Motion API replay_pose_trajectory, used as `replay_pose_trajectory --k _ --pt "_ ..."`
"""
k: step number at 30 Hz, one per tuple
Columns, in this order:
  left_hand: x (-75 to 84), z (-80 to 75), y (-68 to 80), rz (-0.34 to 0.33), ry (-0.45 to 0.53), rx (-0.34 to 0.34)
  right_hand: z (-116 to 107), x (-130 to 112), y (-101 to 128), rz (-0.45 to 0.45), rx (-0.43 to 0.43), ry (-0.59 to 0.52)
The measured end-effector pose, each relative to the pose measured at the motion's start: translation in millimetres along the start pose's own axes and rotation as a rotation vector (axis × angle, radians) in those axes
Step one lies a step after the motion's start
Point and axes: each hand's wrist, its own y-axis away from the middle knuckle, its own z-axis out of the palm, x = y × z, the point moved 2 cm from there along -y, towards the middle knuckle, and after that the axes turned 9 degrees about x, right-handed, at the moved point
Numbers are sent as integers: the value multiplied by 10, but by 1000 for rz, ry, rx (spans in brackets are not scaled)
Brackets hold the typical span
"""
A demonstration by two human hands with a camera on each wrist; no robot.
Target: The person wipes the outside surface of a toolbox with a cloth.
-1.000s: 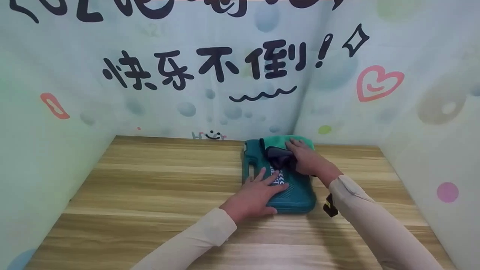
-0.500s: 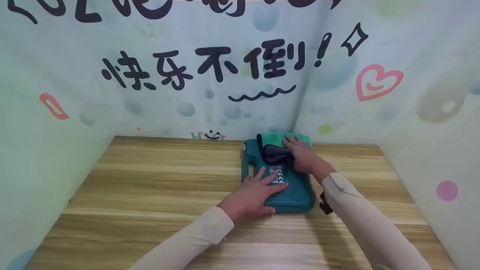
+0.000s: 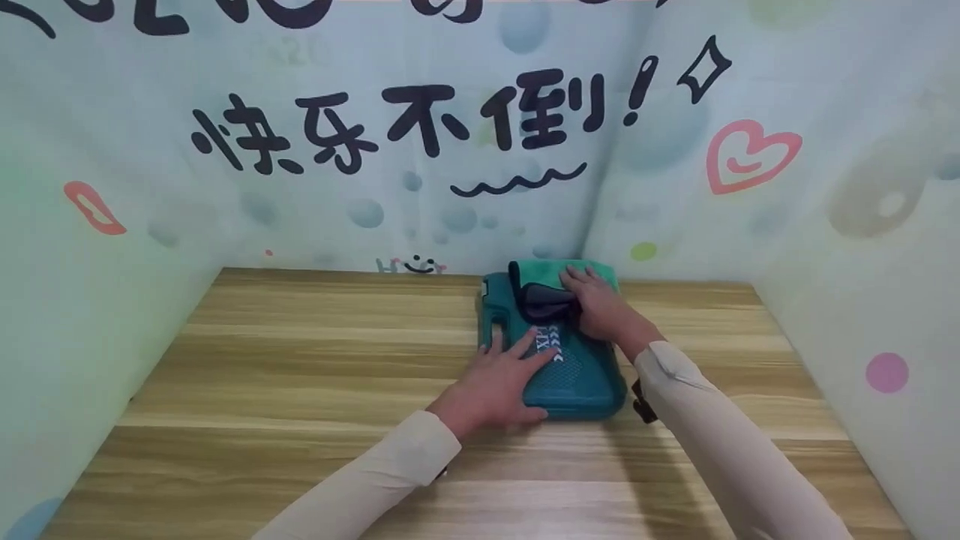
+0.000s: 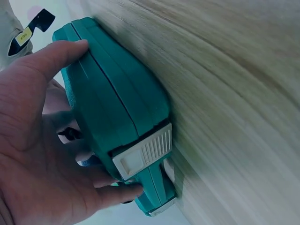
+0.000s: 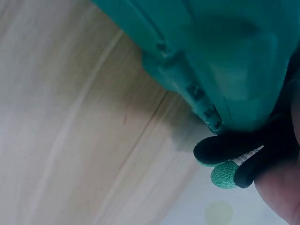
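Observation:
A teal plastic tool case [image 3: 577, 382] with white lettering lies flat on the table. My left hand [image 3: 487, 386] rests spread across its near left part, thumb at the near edge. In the left wrist view, the thumb touches the side of the case [image 4: 112, 98], which has a grey latch [image 4: 143, 152]. My right hand [image 3: 600, 304] presses a green cloth [image 3: 536, 271] with a dark underside onto the far part of the case, its visible fingers lying straight over it. The right thumb is hidden. In the right wrist view, folds of the cloth [image 5: 225, 174] hang past the case's edge.
The wood-grain table [image 3: 315, 345] extends left and right of the case. A printed curtain [image 3: 360, 67] stands close behind the case's far end, with side panels to the left and right. A dark strap piece [image 3: 643, 405] shows beneath the right sleeve.
My right hand and the cloth have shifted slightly left and away over the case. The left hand has slid slightly left, uncovering more lettering. The head view has tilted a little.

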Motion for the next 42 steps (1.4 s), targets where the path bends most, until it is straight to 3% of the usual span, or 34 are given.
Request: replay_pose_trajectory --k 8,27,36,42 --pt "-22 -32 74 -31 14 -12 0 -36 -16 24 -65 45" --pt "-46 -34 56 8 -33 7 -32 -50 -55 18 -105 47" --pt "-53 -14 50 11 -36 13 -58 -82 -59 62 -131 44" --pt "-50 -26 67 13 -25 10 -74 -158 -104 41 -164 96"
